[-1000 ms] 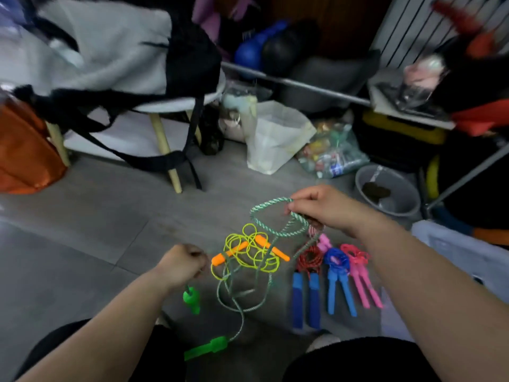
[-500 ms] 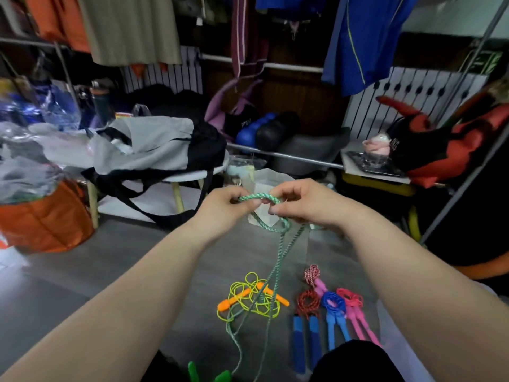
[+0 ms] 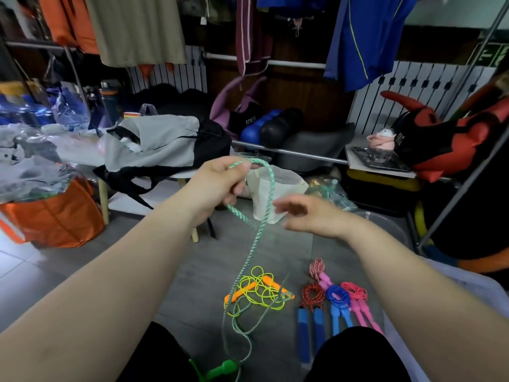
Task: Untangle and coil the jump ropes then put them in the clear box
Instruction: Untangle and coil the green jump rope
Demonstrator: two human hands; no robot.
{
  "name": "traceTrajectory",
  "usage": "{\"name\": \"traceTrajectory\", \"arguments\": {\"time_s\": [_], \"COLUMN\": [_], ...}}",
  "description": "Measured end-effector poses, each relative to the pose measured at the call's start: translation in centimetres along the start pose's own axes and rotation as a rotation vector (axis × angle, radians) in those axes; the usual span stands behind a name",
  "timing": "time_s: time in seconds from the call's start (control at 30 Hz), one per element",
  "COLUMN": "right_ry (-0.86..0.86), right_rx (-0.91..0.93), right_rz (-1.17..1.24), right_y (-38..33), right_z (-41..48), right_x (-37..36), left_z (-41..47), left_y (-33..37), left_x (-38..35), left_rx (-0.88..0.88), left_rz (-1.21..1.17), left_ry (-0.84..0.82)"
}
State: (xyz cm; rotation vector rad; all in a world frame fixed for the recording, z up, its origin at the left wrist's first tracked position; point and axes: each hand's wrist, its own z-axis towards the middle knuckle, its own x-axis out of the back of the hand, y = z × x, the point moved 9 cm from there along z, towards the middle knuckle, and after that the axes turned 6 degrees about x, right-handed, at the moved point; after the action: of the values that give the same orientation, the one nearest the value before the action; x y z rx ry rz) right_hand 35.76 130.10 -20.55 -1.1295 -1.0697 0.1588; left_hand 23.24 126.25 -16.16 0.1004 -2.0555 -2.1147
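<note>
- Grey tiled floor (image 3: 292,252): bare stretch between the forearms, reachable from above.
- Green-and-white braided rope (image 3: 254,244): hangs across that stretch, down from the raised left hand (image 3: 217,183).
- Tangled yellow cord with orange handles (image 3: 260,292): lies on the floor just left of the row of coiled red, blue and pink ropes (image 3: 337,296).
- Clear plastic box (image 3: 468,275): closes the right side.
- Orange fabric bag (image 3: 55,219): far left, well apart.

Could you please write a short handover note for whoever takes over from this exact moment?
Left hand: grip on a raised loop of the green rope.
Right hand: open beside the hanging strand, holding nothing.
The green rope trails to the floor and crosses the tangled yellow rope; its green handles lie near the knees.
Done: four coiled ropes lie on the floor beside the clear box.
Left: coil green, untangle and coil yellow, box everything. The box's inside is mostly hidden.
</note>
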Motion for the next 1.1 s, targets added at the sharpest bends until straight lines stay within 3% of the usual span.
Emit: {"name": "traceTrajectory", "arguments": {"time_s": [0.07, 0.23, 0.37, 0.47, 0.53, 0.6, 0.67, 0.8, 0.87, 1.1], "right_ry": [0.016, 0.266, 0.486, 0.722, 0.773, 0.738, 0.654, 0.266, 0.118, 0.311], "right_rx": [0.050, 0.059, -0.069, -0.189, -0.301, -0.386, -0.350, -0.096, -0.052, -0.231], "right_rz": [0.318, 0.486, 0.561, 0.557, 0.419, 0.182, 0.017, -0.009, 0.094, 0.319], "right_y": [-1.8, -2.6, 1.6, 6.1, 8.9, 10.9, 11.1, 7.7, 6.5, 10.8], "right_z": [0.4, 1.4, 0.0, -2.4, -3.7, -4.0, -2.8, 1.5, 2.7, 2.9], "right_x": [-0.8, 0.1, 3.6, 7.4, 8.7, 8.7, 7.1, -1.4, -5.2, -3.3], "left_z": [0.1, 0.5, 0.2, -0.5, -1.3, -1.6, -1.4, 0.1, 0.6, 0.4], "left_y": [0.2, -0.8, -4.1, -7.8, -9.7, -10.7, -10.9, -11.2, -12.0, -17.7], "left_x": [-1.3, -0.4, 3.0, 6.8, 8.1, 7.6, 5.7, 0.7, -0.7, 0.7], "left_rx": [-0.031, -0.004, 0.087, 0.197, 0.235, 0.238, 0.222, 0.182, 0.188, 0.367], "left_rz": [0.064, 0.105, 0.341, 0.331, 0.301, 0.290, 0.281, 0.261, 0.250, 0.266], "left_ry": [-0.047, 0.017, 0.111, 0.186, 0.203, 0.176, 0.128, 0.003, -0.035, -0.077]}}
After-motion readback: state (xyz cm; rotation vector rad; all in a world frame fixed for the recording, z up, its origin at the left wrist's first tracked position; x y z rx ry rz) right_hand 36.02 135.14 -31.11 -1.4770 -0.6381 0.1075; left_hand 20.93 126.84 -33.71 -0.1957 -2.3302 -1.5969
